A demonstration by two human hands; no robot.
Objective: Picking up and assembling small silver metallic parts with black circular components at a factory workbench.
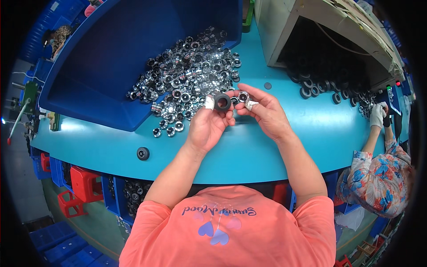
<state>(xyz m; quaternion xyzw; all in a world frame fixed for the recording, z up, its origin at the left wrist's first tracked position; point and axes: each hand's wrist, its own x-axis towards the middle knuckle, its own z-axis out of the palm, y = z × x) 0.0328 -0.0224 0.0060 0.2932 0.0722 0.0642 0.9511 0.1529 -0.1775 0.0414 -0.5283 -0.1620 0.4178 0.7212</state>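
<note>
Your left hand (207, 129) holds a thick black ring (217, 99) between thumb and fingers, its hole facing up, just beyond the near right edge of the large blue bin (102, 53). Your right hand (269, 115), farther right of the bin, pinches a small chrome hub (243, 96) close beside the ring; ring and hub look separate. Both your thumbs wear white wraps.

The bin lies open toward you and to the right. A heap of chrome hubs (195, 66) with dark centres fills its right part and spills past its lip onto the teal table (249, 155); the bin's left part shows bare blue wall. One black wheel (143, 153) with a pale centre sits alone on the table, nearer you than the bin.

Well to the right of the bin stands an off-white box (273, 26) with a dark opening; black rings (307, 91) lie in and before its mouth, though its depth is too dark to read. Farther right from the bin, a co-worker's gloved hands (377, 115) are near more small chrome pieces (367, 104). Below the bin's level, under the table edge, a blue crate (116, 191) holds dark wheels (134, 196).
</note>
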